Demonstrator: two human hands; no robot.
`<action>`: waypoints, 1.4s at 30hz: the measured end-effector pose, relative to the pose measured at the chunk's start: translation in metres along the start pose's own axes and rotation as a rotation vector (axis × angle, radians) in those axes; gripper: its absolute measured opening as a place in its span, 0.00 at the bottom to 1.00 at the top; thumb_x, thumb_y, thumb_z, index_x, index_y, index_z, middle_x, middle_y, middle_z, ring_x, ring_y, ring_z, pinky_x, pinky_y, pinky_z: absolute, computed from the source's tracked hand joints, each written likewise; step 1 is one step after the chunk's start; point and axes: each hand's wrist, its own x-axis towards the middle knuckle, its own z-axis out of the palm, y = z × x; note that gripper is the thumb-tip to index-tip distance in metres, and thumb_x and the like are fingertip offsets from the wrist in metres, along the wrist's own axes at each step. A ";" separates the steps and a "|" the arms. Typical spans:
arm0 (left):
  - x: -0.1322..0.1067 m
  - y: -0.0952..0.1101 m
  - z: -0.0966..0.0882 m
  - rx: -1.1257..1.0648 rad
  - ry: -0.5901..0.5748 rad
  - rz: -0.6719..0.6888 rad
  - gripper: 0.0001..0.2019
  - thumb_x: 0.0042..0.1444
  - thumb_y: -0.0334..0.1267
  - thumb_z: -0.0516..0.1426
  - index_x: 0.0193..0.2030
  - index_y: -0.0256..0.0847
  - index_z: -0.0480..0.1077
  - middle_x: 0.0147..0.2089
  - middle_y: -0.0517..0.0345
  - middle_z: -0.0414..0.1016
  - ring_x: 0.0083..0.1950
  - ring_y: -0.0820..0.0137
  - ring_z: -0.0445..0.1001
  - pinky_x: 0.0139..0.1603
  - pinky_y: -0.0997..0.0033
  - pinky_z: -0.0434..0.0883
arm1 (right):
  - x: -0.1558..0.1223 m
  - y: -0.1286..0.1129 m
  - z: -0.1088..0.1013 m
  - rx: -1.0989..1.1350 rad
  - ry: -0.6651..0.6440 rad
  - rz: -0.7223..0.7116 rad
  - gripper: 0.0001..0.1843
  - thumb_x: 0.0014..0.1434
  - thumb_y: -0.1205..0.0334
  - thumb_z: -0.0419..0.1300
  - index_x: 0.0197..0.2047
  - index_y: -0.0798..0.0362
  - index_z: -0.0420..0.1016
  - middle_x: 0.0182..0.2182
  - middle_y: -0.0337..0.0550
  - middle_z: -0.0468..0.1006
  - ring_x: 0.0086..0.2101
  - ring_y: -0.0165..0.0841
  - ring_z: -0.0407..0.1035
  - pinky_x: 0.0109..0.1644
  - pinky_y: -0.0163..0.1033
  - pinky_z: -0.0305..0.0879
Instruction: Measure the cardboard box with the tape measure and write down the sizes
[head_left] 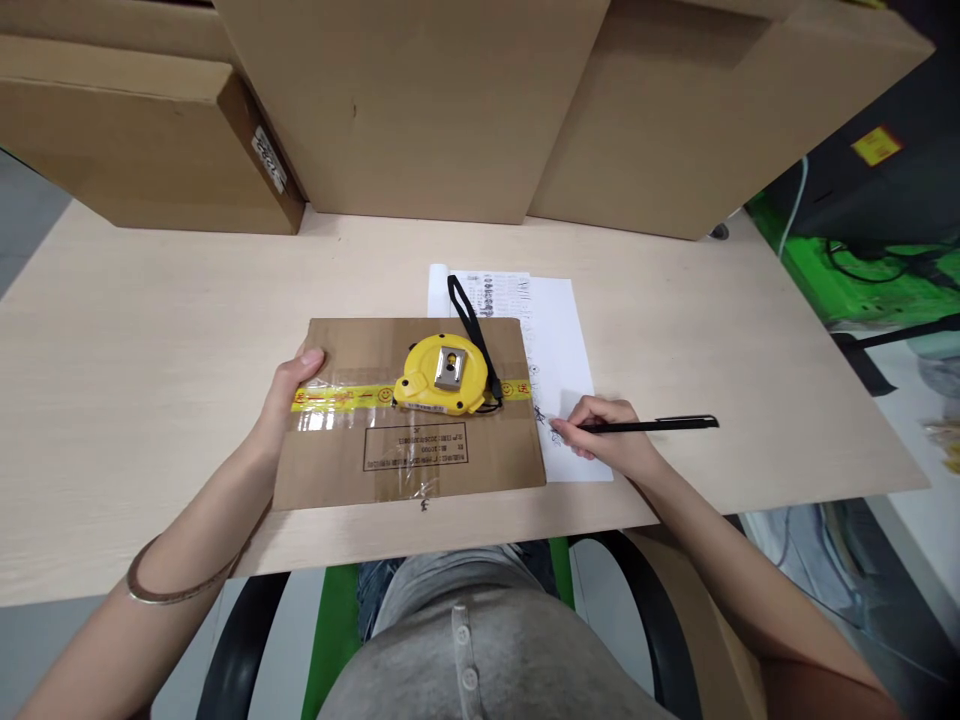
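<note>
One held box (322, 470) bears inverted print (416, 447), perhaps "JC".

Tape measure (441, 376): yellow | box (409, 421): brown (its strip (341, 398) yellow, red-printed) | pen (652, 424): black

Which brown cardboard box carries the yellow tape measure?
The flat brown cardboard box held by the left hand; the cardboard boxes behind it show none.

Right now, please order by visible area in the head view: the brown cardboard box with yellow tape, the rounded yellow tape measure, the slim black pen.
1. Cardboard box
2. Tape measure
3. Pen: longer than the tape measure's body, but thin
</note>
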 end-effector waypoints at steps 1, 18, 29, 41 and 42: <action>0.000 0.000 0.000 -0.001 0.004 -0.001 0.25 0.46 0.52 0.64 0.49 0.42 0.72 0.34 0.53 0.84 0.38 0.52 0.84 0.30 0.64 0.80 | 0.000 0.000 0.000 0.004 -0.003 0.001 0.21 0.54 0.49 0.70 0.20 0.51 0.68 0.14 0.37 0.72 0.14 0.26 0.60 0.16 0.33 0.58; 0.007 -0.001 -0.005 -0.022 -0.005 -0.020 0.30 0.41 0.53 0.67 0.51 0.42 0.72 0.35 0.53 0.84 0.38 0.51 0.84 0.33 0.62 0.81 | 0.000 0.001 0.000 -0.017 -0.024 -0.030 0.21 0.56 0.52 0.69 0.20 0.52 0.67 0.15 0.38 0.72 0.15 0.25 0.61 0.17 0.32 0.58; 0.005 -0.004 -0.002 -0.020 -0.049 0.076 0.26 0.47 0.52 0.64 0.51 0.41 0.73 0.36 0.51 0.84 0.39 0.52 0.84 0.31 0.63 0.81 | 0.000 0.002 0.000 -0.045 -0.037 -0.108 0.20 0.58 0.54 0.68 0.20 0.52 0.67 0.16 0.38 0.74 0.16 0.26 0.63 0.18 0.32 0.59; 0.007 -0.003 -0.002 -0.001 -0.041 0.070 0.30 0.43 0.54 0.66 0.51 0.41 0.73 0.35 0.52 0.84 0.39 0.52 0.84 0.31 0.63 0.81 | 0.000 0.003 0.000 -0.013 -0.026 -0.064 0.20 0.56 0.55 0.70 0.21 0.52 0.68 0.15 0.37 0.73 0.16 0.25 0.63 0.19 0.31 0.58; 0.007 -0.003 -0.002 -0.002 -0.044 0.070 0.30 0.43 0.54 0.66 0.51 0.41 0.72 0.35 0.52 0.84 0.38 0.52 0.84 0.30 0.64 0.81 | 0.000 0.003 0.000 -0.011 -0.022 -0.063 0.20 0.56 0.55 0.70 0.21 0.52 0.68 0.15 0.37 0.73 0.16 0.25 0.63 0.19 0.31 0.59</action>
